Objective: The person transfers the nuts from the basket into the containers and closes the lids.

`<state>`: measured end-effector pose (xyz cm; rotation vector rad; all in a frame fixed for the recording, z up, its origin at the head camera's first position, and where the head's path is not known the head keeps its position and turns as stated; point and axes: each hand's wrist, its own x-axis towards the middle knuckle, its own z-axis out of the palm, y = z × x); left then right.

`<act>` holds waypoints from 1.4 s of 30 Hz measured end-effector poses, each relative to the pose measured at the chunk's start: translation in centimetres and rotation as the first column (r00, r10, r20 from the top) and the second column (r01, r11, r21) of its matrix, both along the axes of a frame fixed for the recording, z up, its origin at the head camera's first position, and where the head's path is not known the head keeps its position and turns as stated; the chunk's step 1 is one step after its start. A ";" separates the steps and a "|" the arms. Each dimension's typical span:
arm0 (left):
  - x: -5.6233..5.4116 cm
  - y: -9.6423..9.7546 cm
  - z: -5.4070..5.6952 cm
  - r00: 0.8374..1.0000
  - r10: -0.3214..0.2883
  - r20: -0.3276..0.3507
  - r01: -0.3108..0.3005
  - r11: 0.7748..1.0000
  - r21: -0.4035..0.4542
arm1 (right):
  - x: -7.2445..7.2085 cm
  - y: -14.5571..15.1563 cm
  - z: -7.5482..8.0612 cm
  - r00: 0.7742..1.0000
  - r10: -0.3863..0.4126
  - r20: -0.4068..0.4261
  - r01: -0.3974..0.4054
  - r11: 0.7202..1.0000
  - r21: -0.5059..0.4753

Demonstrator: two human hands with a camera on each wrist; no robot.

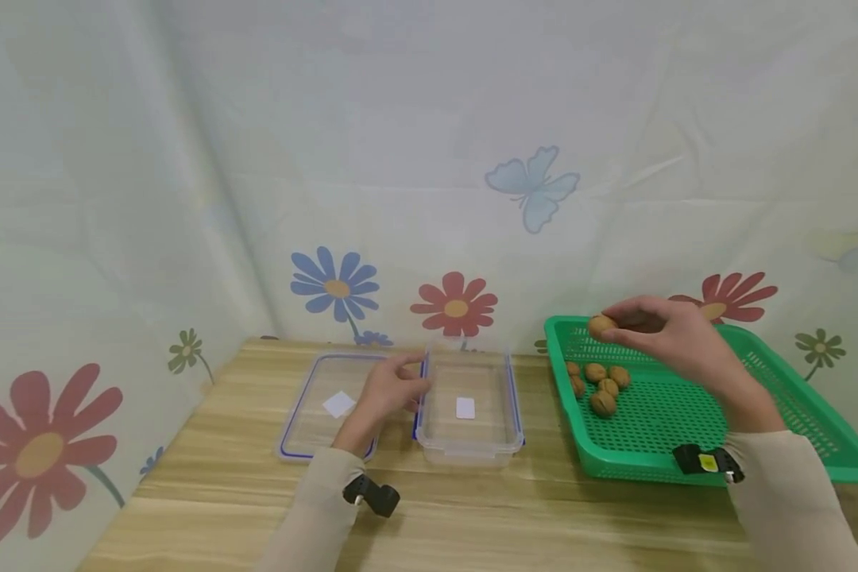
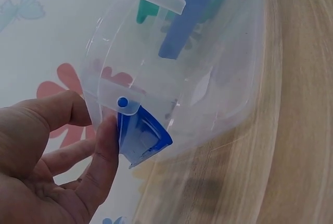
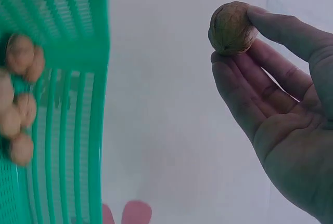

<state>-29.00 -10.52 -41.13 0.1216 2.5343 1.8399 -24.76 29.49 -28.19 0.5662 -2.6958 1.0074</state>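
Note:
My right hand (image 1: pixel 668 334) pinches a walnut (image 3: pixel 232 28) between thumb and fingertips, raised over the back left part of a green plastic basket (image 1: pixel 579 445). Several more walnuts (image 1: pixel 604 403) lie in the basket's left side. A clear rectangular plastic box (image 1: pixel 465 457) stands uncovered left of the basket, a white label inside its outline. With finger and thumb, my left hand (image 1: pixel 392 389) holds the box's left rim, right at a blue side latch (image 2: pixel 143 135) that hangs outward. Part of the left fingertips is hidden at the rim.
A clear lid (image 1: pixel 314 433) with a blue seal and white label lies flat on the wooden table (image 1: pixel 207 477), left of the box and partly under my left forearm. Behind the table hangs a pale curtain (image 1: pixel 400 199) with flowers and a butterfly.

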 end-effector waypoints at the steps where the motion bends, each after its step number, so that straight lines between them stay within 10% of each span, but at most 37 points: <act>1: 0.0 0.0 0.0 1.000 0.000 0.002 0.000 1.000 -0.003 | 0.1 -0.4 -0.2 1.000 0.005 0.002 -0.004 1.000 -0.020; 13: -0.1 -0.1 -0.3 1.000 -0.011 0.000 0.011 1.000 0.022 | 1.7 -5.1 -1.4 0.998 -0.014 0.057 0.021 0.991 -0.131; 42: 0.1 0.0 -0.2 1.000 -0.023 -0.019 0.024 0.999 0.024 | 0.4 -14.1 -5.7 0.956 0.292 0.020 -0.282 0.938 -0.200</act>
